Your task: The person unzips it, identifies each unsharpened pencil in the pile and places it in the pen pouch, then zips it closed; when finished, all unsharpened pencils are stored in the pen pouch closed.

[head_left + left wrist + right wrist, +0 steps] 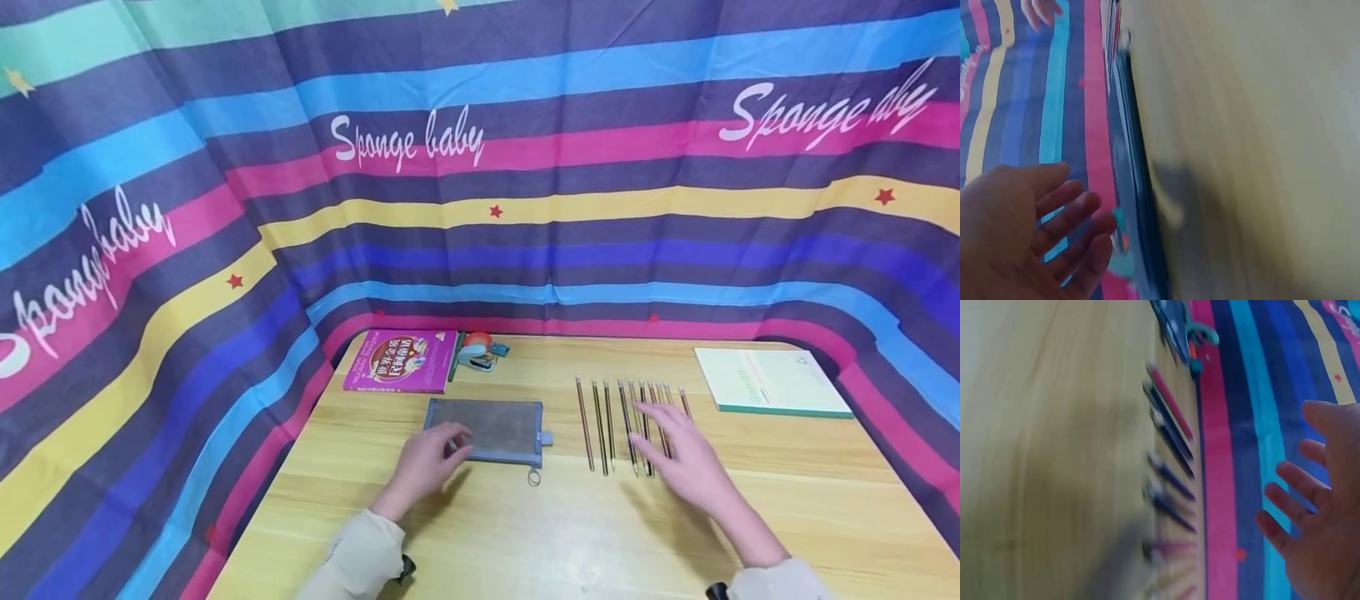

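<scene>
A blue-grey zip pouch [487, 427] with a mesh face and a small ring lies flat on the table. My left hand [429, 463] hovers at its lower left corner, fingers relaxed and holding nothing; the left wrist view shows this hand [1041, 231] beside the pouch [1132, 169]. To the pouch's right, several pencils [604, 425] lie side by side, eraser ends away from me. Over the right part of that row is my right hand [686, 458], fingers spread, hiding some pencils. In the right wrist view, the hand [1316, 500] is loosely bent above the blurred pencils [1172, 419].
A purple book [405, 360] lies at the back left. Next to it are a light-blue stapler [477, 358], an orange-red item [477, 339] and a teal clip-like item [498, 350]. A pale green notebook [772, 382] rests at the back right. A striped cloth [555, 158] surrounds the wooden table [555, 533].
</scene>
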Demonstrator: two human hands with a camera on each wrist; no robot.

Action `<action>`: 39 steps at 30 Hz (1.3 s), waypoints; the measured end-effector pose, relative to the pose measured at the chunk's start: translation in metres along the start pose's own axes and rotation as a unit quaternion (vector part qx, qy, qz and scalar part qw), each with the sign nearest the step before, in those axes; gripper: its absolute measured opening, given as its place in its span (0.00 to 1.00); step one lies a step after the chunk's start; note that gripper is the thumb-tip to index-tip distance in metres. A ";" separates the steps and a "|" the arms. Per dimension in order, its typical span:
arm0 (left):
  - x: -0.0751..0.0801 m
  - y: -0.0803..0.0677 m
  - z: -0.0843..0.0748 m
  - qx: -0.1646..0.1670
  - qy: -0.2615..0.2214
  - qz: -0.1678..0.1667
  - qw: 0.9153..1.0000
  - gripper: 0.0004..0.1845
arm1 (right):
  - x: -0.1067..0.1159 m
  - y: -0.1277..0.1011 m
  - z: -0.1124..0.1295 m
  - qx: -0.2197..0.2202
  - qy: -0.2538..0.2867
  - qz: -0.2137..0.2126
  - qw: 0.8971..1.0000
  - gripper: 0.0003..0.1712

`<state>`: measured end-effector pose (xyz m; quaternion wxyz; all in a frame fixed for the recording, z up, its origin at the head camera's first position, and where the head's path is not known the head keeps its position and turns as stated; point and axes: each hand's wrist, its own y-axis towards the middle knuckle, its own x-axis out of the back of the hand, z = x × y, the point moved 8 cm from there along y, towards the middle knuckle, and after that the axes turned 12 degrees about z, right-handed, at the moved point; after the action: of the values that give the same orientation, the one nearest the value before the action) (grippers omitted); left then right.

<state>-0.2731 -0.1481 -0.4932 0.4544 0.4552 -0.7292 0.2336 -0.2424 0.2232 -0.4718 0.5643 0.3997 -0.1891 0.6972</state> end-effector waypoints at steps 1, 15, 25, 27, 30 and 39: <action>-0.006 0.002 -0.005 -0.004 -0.012 0.012 1.000 0.10 | -0.007 0.004 0.002 0.000 0.010 0.008 1.000 0.31; -0.057 0.027 -0.048 0.028 -0.095 0.086 0.991 0.04 | -0.083 0.046 0.026 0.017 0.065 0.075 0.995 0.21; -0.071 0.031 -0.045 0.040 -0.099 0.086 0.991 0.04 | -0.121 0.060 0.030 0.001 0.101 0.124 0.987 0.16; -0.073 0.031 -0.045 0.041 -0.106 0.088 0.990 0.04 | -0.125 0.062 0.030 0.004 0.109 0.127 0.986 0.15; -0.076 0.031 -0.044 0.043 -0.116 0.088 0.988 0.05 | -0.130 0.065 0.030 0.001 0.123 0.132 0.984 0.14; -0.079 0.033 -0.043 0.049 -0.114 0.081 0.989 0.05 | -0.135 0.071 0.029 -0.018 0.126 0.143 0.982 0.15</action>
<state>-0.2693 -0.0647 -0.5393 0.3246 0.4399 -0.7985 0.2519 -0.2928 0.0962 -0.5449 0.4853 0.2672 -0.1844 0.8118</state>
